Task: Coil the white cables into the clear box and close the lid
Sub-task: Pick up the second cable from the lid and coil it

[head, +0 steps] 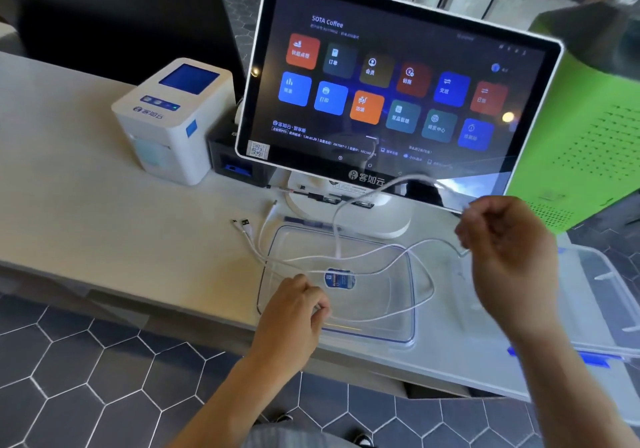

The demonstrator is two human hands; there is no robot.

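Observation:
The clear box (410,309) stands open on the pale counter in front of the screen. White cables (367,257) sprawl across it in loose loops, and their plug ends (244,224) lie on the counter left of the box. My right hand (509,250), raised above the box's right side, pinches a cable that arcs up in front of the screen. My left hand (294,312) rests at the box's front left rim, fingers closed on a cable strand. A blue label (341,279) shows inside the box. The clear lid (606,295) with blue clips lies to the right.
A touchscreen terminal (388,84) on a white stand rises right behind the box. A white label printer (173,118) and a small black device (235,165) sit at the left. A green case (588,136) stands at the right. The counter's front edge is close to me.

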